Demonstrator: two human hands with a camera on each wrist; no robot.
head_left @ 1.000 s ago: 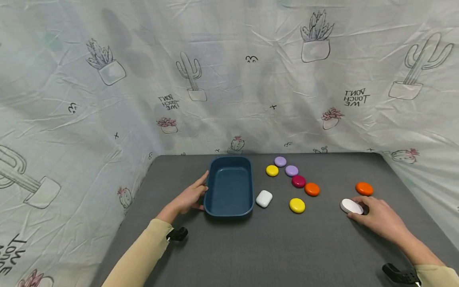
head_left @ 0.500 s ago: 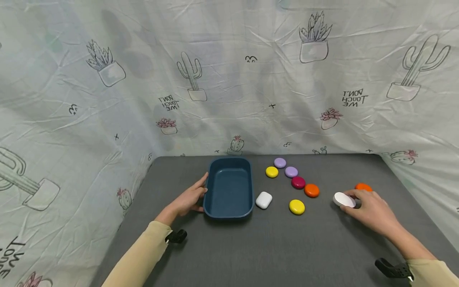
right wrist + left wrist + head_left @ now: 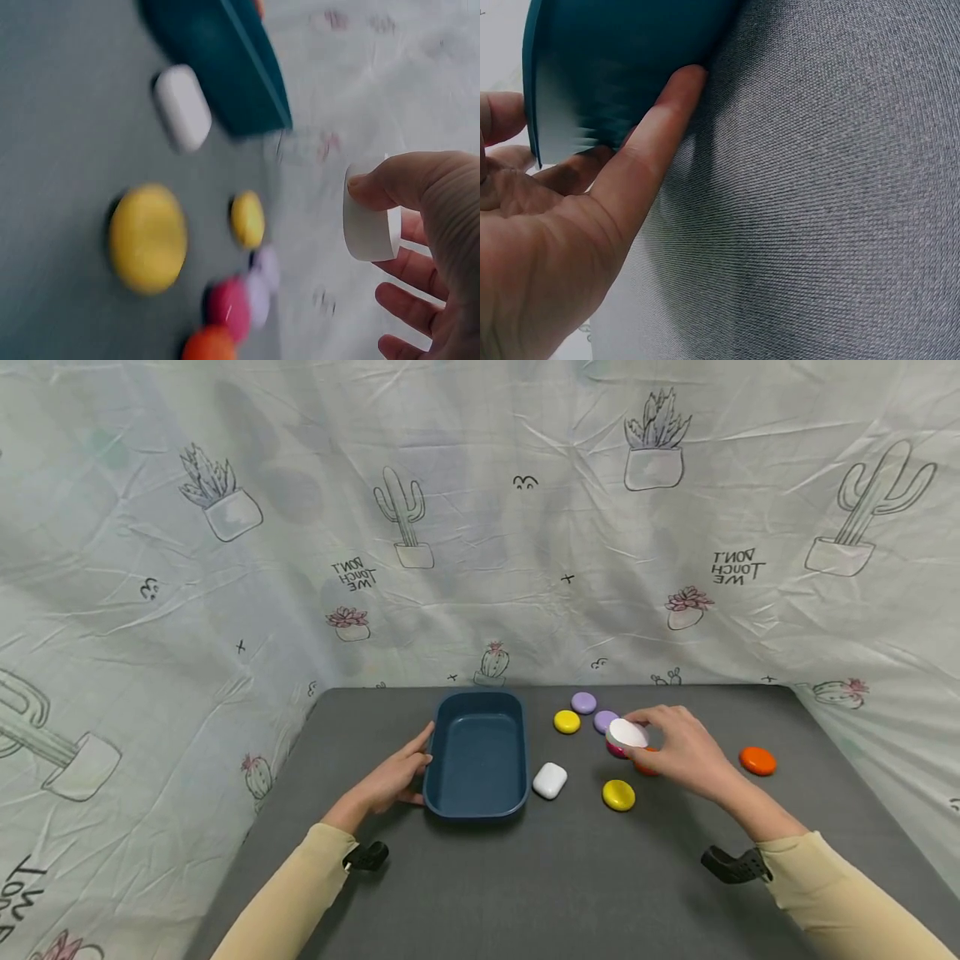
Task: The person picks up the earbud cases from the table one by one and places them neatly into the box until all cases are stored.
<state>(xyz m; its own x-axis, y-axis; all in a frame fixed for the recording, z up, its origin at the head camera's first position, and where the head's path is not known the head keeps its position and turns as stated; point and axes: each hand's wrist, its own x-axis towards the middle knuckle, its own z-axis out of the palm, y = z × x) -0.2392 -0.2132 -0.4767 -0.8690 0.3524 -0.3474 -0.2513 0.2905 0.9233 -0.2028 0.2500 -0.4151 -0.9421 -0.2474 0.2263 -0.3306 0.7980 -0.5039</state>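
Note:
My left hand (image 3: 393,777) rests against the left side of a dark blue rectangular tray (image 3: 480,760). In the left wrist view its straight thumb lies along the tray's lower wall, with other fingers under the rim. My right hand (image 3: 678,756) pinches a white round disc (image 3: 628,733) between thumb and fingers. The disc is held above the table, over a crimson rounded piece (image 3: 615,749) and an orange one (image 3: 647,763), partly hiding both. In the right wrist view the thumb presses on the disc (image 3: 367,229).
Right of the tray sits a white rounded-square piece (image 3: 550,781). Two yellow pieces (image 3: 618,795) and two lilac pieces (image 3: 583,702) lie nearby. Another orange piece (image 3: 758,761) is at far right. A printed cactus cloth (image 3: 480,527) hangs behind the grey table (image 3: 480,885).
My right hand has lifted the white disc and carried it left, from beside the far-right orange piece to above the crimson one. The left hand and tray have stayed in place.

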